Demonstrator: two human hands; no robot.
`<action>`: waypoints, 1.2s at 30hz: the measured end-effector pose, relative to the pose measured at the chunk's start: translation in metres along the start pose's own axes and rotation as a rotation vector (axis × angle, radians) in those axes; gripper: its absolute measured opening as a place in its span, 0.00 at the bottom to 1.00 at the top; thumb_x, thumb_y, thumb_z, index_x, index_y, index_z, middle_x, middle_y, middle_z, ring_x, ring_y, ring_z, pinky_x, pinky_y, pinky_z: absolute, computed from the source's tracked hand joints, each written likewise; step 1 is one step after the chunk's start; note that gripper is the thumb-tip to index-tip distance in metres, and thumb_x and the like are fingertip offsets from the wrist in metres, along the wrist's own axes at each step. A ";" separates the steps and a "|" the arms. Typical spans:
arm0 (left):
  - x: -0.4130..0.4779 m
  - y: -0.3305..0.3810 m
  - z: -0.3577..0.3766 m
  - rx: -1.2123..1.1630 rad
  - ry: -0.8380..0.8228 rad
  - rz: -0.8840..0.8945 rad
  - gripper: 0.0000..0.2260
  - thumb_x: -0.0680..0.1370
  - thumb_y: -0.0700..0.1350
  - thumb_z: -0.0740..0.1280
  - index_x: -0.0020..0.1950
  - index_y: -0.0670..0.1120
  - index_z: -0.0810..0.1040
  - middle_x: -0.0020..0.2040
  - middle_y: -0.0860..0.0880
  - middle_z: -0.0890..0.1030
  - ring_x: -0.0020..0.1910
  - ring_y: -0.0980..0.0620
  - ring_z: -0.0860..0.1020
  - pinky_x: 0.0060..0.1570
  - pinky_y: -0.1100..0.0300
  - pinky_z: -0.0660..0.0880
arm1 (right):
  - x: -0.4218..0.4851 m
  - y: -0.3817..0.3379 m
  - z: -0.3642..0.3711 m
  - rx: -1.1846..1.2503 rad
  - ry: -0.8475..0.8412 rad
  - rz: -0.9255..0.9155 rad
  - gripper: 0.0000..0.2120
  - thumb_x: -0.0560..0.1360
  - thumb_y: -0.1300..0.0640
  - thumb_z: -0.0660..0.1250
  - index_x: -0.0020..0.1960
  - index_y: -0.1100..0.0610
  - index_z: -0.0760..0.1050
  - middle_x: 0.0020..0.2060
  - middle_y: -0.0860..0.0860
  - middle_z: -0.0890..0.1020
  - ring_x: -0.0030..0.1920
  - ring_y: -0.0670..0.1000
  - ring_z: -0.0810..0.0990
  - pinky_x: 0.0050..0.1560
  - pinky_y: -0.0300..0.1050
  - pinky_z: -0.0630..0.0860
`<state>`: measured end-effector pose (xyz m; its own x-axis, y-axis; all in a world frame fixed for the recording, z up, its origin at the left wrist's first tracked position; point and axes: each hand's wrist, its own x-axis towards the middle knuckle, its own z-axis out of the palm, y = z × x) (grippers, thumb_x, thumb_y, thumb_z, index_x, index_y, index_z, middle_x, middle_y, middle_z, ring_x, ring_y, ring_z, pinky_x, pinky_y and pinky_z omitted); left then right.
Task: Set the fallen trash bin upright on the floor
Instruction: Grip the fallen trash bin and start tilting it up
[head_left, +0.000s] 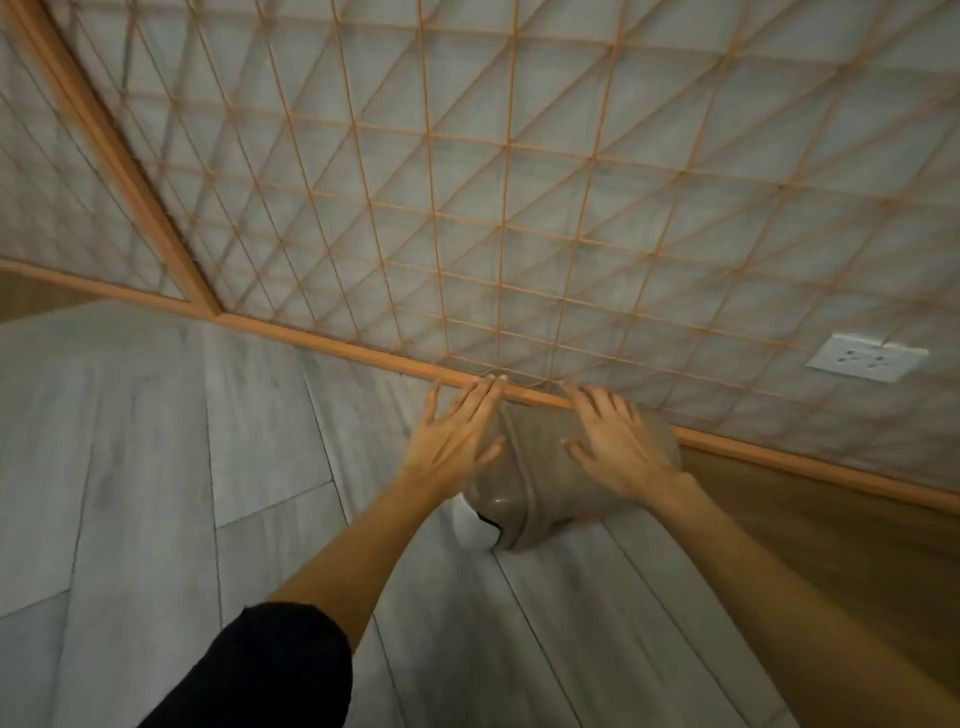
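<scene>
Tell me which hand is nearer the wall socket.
Right. The right hand hovers over the fallen trash bin, below-left of the wall socket; the left hand is farther left.

So we've got a grey wood-look plank floor (156, 467) taking up most of the near and left side. At the far end there's a pale grey wall (571, 156) covered in a thin orange lattice (498, 228) of squares and diagonals, with an orange baseboard (337, 348) running along the bottom. A thicker orange post (119, 156) splits the wall on the left. On the right, a white wall socket (866, 358), and a tan wood-toned panel (831, 545) nearer us.
</scene>
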<state>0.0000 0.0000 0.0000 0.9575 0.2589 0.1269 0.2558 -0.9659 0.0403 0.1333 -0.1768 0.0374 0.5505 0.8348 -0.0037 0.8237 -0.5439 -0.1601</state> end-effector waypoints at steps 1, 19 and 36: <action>-0.003 -0.003 0.011 -0.004 -0.008 -0.034 0.32 0.77 0.60 0.47 0.79 0.46 0.55 0.77 0.47 0.65 0.75 0.49 0.64 0.71 0.37 0.56 | 0.001 -0.002 0.010 0.017 -0.010 0.011 0.32 0.77 0.50 0.60 0.76 0.55 0.51 0.71 0.57 0.64 0.69 0.61 0.63 0.68 0.58 0.62; -0.032 0.020 0.098 -1.339 -0.139 -0.993 0.25 0.83 0.59 0.49 0.72 0.45 0.68 0.70 0.42 0.72 0.68 0.43 0.69 0.65 0.46 0.66 | 0.015 -0.045 0.107 0.524 -0.053 0.351 0.19 0.77 0.58 0.62 0.66 0.62 0.67 0.61 0.64 0.75 0.60 0.64 0.74 0.59 0.53 0.72; -0.045 0.007 0.096 -1.720 -0.241 -1.360 0.32 0.79 0.66 0.50 0.73 0.45 0.65 0.72 0.41 0.69 0.69 0.38 0.67 0.67 0.34 0.61 | 0.021 -0.052 0.044 0.741 0.034 0.308 0.16 0.76 0.60 0.62 0.62 0.55 0.77 0.50 0.54 0.84 0.55 0.53 0.80 0.52 0.44 0.74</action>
<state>-0.0289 -0.0186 -0.1002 0.3807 0.4404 -0.8131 0.3887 0.7216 0.5729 0.0965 -0.1274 0.0025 0.7524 0.6465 -0.1261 0.3362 -0.5416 -0.7705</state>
